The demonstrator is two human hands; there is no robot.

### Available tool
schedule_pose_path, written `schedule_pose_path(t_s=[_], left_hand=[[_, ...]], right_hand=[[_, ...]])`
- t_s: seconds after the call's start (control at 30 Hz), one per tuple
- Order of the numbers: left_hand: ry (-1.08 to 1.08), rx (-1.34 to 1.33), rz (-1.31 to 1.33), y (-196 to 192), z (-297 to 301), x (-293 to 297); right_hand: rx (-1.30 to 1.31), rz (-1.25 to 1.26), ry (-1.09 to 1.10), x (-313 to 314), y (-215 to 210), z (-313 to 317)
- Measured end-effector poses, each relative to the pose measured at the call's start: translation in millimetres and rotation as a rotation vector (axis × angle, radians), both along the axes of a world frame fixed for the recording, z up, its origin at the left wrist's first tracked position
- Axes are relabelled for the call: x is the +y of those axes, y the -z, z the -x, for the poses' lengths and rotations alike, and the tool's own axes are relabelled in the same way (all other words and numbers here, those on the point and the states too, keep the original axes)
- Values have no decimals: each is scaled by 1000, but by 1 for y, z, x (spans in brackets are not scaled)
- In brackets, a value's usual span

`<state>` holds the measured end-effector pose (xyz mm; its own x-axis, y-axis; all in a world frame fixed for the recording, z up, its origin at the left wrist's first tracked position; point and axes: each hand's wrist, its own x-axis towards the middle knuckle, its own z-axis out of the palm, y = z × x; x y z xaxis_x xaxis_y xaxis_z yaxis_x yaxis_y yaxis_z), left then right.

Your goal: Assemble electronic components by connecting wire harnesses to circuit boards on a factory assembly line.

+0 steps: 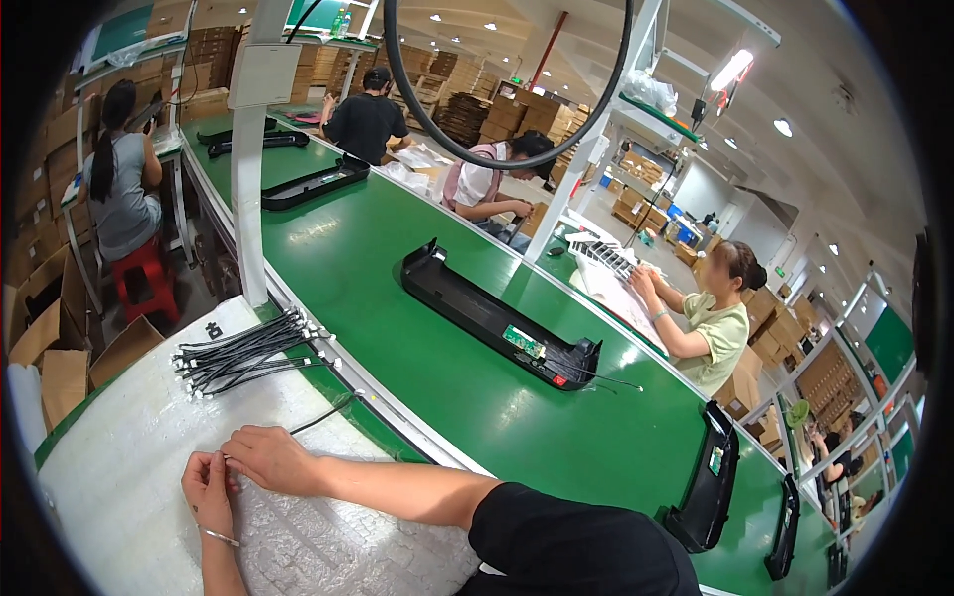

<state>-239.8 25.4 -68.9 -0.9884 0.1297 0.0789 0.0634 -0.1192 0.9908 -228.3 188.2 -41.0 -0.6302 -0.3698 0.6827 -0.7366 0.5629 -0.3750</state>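
My left hand [209,489], with a bracelet at the wrist, is closed in a pinch. Its fingertips meet those of my right hand [270,459], which is closed too, over a pale foam-covered worktop. A thin black cable [320,417] comes out from behind my right hand and runs toward the conveyor's edge. The end between my fingers is small and mostly hidden. Just beyond my hands lies a bundle of black cables [248,356] with white connectors. Two small black pieces [214,330] rest beside the bundle.
A green conveyor belt [447,417] carries long black plastic housings, the nearest [497,318] holding a green circuit board [524,341]. A white post [248,179] rises at the worktop's far corner. Open cardboard boxes [60,348] stand at the left. Several people work across and along the line.
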Motion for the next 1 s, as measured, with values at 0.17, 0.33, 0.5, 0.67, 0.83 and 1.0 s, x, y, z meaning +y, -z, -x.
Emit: schedule_pose_path(t_s=[0.17,0.33,0.5,0.67,0.83,1.0], left_hand=[[-13,-10,6,-2,-1,5],[-23,-53,114,-5,-1,1],[-11,-64,69,-8,1,1],[12,-26,44,-8,1,2],[-36,39,59,-3,0,2],[0,-8,44,0,4,-2]], right_hand=[[30,-36,-16,2,5,2],[-30,-30,-30,-1,6,0],[-6,26,-55,-3,0,0],[46,0,-14,1,-4,1],[35,-12,7,2,3,4],[-63,-61,15,-2,12,4]])
